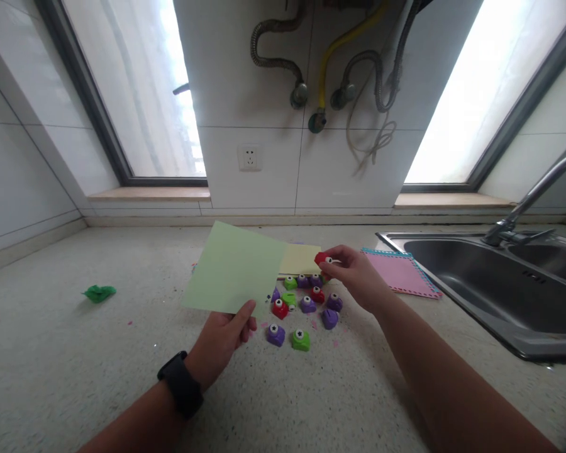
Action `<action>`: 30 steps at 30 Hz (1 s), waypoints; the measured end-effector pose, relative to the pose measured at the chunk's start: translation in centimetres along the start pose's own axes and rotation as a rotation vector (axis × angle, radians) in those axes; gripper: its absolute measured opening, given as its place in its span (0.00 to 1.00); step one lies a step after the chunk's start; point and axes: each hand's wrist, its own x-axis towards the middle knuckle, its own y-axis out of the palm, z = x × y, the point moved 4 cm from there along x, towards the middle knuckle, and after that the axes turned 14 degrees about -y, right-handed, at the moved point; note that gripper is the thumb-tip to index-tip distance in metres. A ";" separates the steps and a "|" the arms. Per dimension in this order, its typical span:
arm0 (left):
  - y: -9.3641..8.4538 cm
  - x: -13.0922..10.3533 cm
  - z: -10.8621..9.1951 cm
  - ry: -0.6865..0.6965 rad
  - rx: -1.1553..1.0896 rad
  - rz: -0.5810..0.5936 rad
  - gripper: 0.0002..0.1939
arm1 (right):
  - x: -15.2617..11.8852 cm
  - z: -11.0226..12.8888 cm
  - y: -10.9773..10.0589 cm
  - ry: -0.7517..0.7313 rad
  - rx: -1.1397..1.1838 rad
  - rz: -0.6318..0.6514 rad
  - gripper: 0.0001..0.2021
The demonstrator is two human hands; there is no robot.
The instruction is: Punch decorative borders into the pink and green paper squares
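My left hand [226, 336] pinches the lower edge of a pale green sheet of paper [238, 267], which is held up above the counter. A small punched shape shows near the sheet's lower right corner. Between the fingertips of my right hand [351, 270] is a red craft punch [321, 258], held to the right of the sheet. Below and between the hands, several small punches lie on the counter, among them a purple one [276, 335], a green one [300, 340] and a red one [280, 308]. Yellow paper [302, 258] lies behind them.
Pink sheets with punched edges [400, 272] lie right of my right hand, beside a steel sink [476, 296] with a faucet [509, 226]. A crumpled green piece [99, 293] is on the left of the speckled counter [75, 377]. Pipes and a socket [249, 158] are on the wall.
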 end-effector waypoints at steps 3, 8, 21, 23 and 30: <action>0.0 -0.1 0.1 0.020 0.073 -0.009 0.29 | -0.6 0.6 1.5 -0.024 0.207 -0.011 0.18; 0.2 -0.8 -0.1 0.007 0.186 -0.061 0.29 | -1.5 2.2 3.2 -0.126 0.403 0.047 0.19; 0.1 -1.3 0.1 0.013 0.330 -0.149 0.30 | -2.9 5.9 3.2 -0.634 0.144 -0.045 0.18; 0.2 -1.3 0.1 0.006 0.328 -0.154 0.31 | -3.0 5.9 3.3 -0.625 0.157 -0.034 0.18; 0.0 -1.3 0.0 0.022 0.396 -0.163 0.30 | -3.1 5.7 3.5 -0.590 0.169 -0.017 0.18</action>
